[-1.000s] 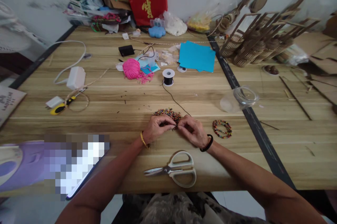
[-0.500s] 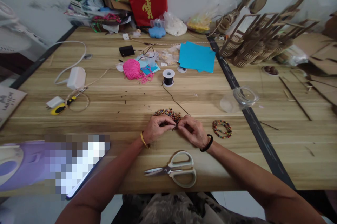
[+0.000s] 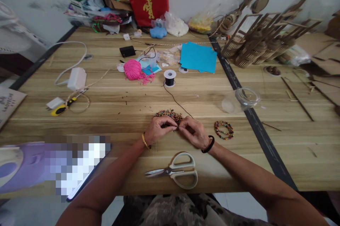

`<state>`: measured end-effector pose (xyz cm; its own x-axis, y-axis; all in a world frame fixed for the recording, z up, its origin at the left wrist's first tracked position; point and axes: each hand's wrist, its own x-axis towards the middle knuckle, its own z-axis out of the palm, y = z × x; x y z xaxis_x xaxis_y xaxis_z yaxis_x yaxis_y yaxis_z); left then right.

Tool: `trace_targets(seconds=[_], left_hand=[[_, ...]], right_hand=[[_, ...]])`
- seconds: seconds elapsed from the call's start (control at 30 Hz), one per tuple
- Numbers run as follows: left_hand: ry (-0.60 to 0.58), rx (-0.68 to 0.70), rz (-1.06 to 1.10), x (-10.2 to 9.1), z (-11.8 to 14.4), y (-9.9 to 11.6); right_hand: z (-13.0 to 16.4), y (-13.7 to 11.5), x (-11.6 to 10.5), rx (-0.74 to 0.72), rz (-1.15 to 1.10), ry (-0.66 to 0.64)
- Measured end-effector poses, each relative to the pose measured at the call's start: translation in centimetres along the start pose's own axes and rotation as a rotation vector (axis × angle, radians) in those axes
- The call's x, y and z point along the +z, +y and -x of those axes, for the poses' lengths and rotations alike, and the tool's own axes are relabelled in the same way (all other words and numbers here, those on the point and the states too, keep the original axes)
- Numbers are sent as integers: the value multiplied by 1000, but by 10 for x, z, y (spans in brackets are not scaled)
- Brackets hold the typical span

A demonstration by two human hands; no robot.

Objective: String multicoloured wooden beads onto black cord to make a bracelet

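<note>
A pile of small multicoloured beads (image 3: 170,113) lies on the wooden table, partly covered by my hands. My left hand (image 3: 158,129) pinches thumb to forefinger at the pile's near edge; whatever sits between those fingertips is too small to make out. Almost touching it, my right hand (image 3: 193,132) is also closed in a pinch. Black cord (image 3: 175,99) runs from a white spool (image 3: 170,74) down to the right hand, where its end is hidden by the fingers. To the right rests a coiled beaded bracelet (image 3: 224,130). Scissors (image 3: 172,171) lie spread nearer my body.
Pink yarn (image 3: 132,69) and blue sheets (image 3: 198,57) lie beyond the spool. A yellow-black screwdriver (image 3: 62,108) and white adapter (image 3: 77,79) are left. Clear tubing (image 3: 247,97) lies right, woven bamboo pieces (image 3: 255,47) behind it. A blurred-out screen (image 3: 85,169) sits at front left.
</note>
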<state>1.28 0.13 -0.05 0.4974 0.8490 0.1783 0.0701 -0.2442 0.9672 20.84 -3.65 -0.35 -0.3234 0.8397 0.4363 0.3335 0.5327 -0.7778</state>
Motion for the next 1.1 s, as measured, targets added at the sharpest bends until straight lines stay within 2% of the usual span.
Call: trace_targets(seconds=[0.5, 0.7, 1.1], left_hand=[[-22, 33, -42, 0, 0, 2], [-18, 53, -11, 0, -1, 3], [-20, 35, -18, 0, 0, 6]], right_hand=[[0, 0, 1, -15, 0, -9], [2, 2, 2, 20, -17, 9], [3, 2, 3, 33, -25, 1]])
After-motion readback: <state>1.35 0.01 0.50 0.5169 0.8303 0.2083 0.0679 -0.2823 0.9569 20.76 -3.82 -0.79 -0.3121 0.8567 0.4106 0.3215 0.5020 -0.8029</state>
